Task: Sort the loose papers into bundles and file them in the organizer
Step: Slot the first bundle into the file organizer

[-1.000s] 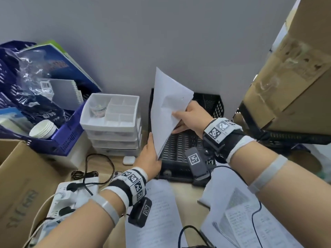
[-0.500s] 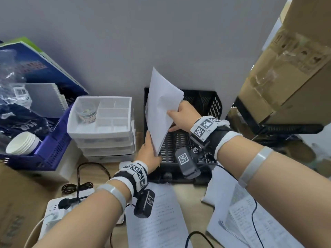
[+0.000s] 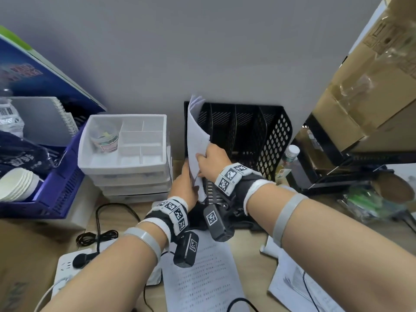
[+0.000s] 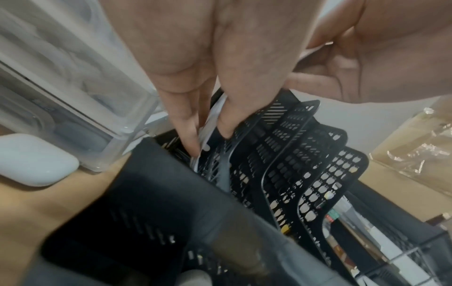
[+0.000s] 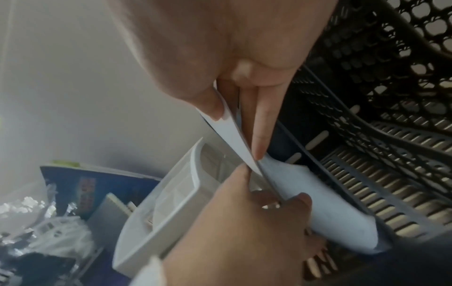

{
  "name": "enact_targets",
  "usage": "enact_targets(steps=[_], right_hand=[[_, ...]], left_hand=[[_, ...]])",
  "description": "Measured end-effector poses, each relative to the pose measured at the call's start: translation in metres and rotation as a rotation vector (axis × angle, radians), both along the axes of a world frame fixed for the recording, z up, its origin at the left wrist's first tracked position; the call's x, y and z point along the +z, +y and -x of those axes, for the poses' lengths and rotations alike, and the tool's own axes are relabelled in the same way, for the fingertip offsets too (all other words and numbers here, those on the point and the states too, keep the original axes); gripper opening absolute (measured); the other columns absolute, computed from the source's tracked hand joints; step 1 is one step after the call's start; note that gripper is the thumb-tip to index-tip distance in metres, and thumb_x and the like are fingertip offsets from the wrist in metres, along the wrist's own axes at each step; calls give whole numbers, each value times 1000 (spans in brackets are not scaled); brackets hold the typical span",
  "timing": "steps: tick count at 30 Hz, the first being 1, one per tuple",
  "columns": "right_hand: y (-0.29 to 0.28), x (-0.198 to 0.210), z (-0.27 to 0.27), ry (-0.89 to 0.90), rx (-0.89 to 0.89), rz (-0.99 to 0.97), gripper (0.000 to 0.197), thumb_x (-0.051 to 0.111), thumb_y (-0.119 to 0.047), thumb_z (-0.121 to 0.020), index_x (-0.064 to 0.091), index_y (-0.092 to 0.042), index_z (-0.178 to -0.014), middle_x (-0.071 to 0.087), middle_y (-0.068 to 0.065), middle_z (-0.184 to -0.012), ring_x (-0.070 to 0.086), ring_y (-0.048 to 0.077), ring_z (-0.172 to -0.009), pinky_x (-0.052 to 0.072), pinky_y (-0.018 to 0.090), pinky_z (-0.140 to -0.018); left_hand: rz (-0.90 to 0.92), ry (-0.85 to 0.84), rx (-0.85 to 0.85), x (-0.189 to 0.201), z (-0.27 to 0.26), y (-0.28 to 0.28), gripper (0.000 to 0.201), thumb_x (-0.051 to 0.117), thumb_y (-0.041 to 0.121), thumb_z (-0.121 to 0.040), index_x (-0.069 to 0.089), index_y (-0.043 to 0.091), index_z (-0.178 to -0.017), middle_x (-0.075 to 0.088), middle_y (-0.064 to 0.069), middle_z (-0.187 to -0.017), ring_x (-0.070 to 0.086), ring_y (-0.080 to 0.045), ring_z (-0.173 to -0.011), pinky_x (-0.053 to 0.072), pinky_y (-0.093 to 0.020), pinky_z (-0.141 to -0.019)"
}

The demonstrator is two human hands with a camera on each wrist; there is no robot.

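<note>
A thin bundle of white papers (image 3: 196, 134) stands on edge in the leftmost slot of the black mesh organizer (image 3: 278, 136) against the wall. My left hand (image 3: 186, 177) pinches the bundle's lower front edge; in the left wrist view its fingers (image 4: 189, 120) and thumb clamp the papers (image 4: 213, 113) just inside the organizer (image 4: 293, 154). My right hand (image 3: 203, 157) grips the bundle higher up. In the right wrist view the thumb and forefinger (image 5: 259, 133) pinch the curved sheets (image 5: 232, 133) beside the organizer's dividers (image 5: 391, 96). The bundle's bottom edge is hidden.
A white drawer unit (image 3: 126, 170) stands close left of the organizer, with a blue basket (image 3: 56, 190) beyond. Printed sheets (image 3: 202, 278) and more papers (image 3: 292, 289) lie on the desk near me. A power strip (image 3: 69, 266), a bottle (image 3: 290, 158) and cardboard boxes (image 3: 371, 86) surround the spot.
The bundle has gone from held up in front of the organizer down into its leftmost slot. Both hands moved forward and down with it, keeping their hold.
</note>
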State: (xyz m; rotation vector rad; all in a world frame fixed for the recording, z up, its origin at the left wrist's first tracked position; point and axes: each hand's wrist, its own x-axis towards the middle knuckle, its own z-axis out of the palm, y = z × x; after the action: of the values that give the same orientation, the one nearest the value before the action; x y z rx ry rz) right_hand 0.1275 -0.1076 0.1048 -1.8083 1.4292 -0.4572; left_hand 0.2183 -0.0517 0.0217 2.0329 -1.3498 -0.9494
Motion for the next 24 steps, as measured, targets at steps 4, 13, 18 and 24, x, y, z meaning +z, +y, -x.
enact_targets(steps=[4,13,18,24], right_hand=[[1,-17,3,-2,2,-92,35,46,-16,-94,55,-5,-126,65,19,-117,69,37,-96,58,48,-85],[4,-27,4,118,104,-73,46,47,-20,-93,45,-13,-139,65,16,-121,65,35,-103,54,40,-91],[14,-35,7,102,245,-94,60,58,-33,-92,33,-19,-145,62,3,-100,62,26,-92,44,29,-76],[25,-52,39,30,214,-140,37,62,-24,-88,58,-19,-125,67,3,-112,68,20,-98,55,34,-87]], left_hand=[[32,-52,0,-14,0,4,80,56,12,-92,16,35,-157,68,-9,-122,67,-32,-103,56,-49,-92],[-22,-110,-29,-16,0,7,43,59,28,-95,53,18,-136,71,-10,-115,67,-32,-105,55,-40,-89],[-27,-177,63,-16,-1,16,29,49,18,-97,62,11,-122,70,-13,-113,65,-35,-106,48,-35,-81],[68,-23,292,-25,-8,44,17,53,28,-97,56,14,-105,70,-11,-100,65,-34,-97,50,-43,-92]])
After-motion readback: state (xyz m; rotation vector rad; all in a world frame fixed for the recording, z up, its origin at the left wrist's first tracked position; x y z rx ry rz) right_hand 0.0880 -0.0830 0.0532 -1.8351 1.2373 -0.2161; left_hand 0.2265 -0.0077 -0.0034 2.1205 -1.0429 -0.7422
